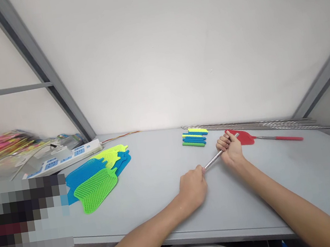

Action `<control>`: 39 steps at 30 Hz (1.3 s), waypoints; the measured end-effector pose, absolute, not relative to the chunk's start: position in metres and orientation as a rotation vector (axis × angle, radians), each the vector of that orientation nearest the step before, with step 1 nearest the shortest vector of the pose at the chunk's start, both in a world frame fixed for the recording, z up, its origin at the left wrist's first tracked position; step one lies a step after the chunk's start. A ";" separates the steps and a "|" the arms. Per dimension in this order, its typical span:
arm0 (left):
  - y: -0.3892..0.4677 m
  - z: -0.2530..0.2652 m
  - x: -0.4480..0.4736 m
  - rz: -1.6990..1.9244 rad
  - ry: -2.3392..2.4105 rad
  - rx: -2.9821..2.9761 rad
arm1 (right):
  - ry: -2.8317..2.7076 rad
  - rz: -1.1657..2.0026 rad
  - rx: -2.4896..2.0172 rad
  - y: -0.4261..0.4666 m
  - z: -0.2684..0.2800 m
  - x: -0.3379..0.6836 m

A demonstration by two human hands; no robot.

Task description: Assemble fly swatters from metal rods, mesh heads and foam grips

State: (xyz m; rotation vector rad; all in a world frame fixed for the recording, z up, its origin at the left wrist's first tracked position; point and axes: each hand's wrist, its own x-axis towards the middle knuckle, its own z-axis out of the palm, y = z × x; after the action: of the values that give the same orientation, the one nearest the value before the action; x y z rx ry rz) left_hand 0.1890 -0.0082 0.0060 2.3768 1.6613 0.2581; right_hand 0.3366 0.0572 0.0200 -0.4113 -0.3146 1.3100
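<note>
Both hands grip one shiny metal tube [214, 160], held slantwise above the table. My left hand [193, 187] is closed round its lower, nearer end. Farther up, my right hand [230, 148] wraps the tube close to its other end, whose tip pokes out past the thumb. Just behind the right hand lies a red fly swatter [245, 136] with a grey metal shaft and a red handle, its head partly covered by that hand. Several blue, green and yellow plastic handles [194, 139] lie in a small group left of the right hand.
Perforated swatter heads [97, 191] in green, blue and yellow overlap on the left. Behind them sits a white power strip [74, 156] with cords. Long metal rods [275, 121] run along the back wall at right. A grey frame post [56, 93] stands at left.
</note>
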 end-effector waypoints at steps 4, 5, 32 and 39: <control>-0.007 0.005 0.189 0.271 1.645 2.401 | -0.303 1.314 -0.413 0.056 0.019 0.334; -0.007 0.005 0.189 0.265 1.643 2.399 | -0.298 1.320 -0.417 0.056 0.019 0.333; -0.008 0.008 0.191 0.294 1.583 2.357 | -0.267 1.373 -0.465 0.052 0.021 0.327; -0.007 0.010 0.192 0.498 1.392 2.310 | -0.234 1.325 -0.491 0.051 0.033 0.337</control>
State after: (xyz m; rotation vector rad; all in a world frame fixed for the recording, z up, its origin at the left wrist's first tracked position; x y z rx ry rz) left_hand 0.1916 -0.0067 0.0102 2.3099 1.3924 0.4981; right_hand 0.3374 0.0508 0.0329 -0.4908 -0.2343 1.3251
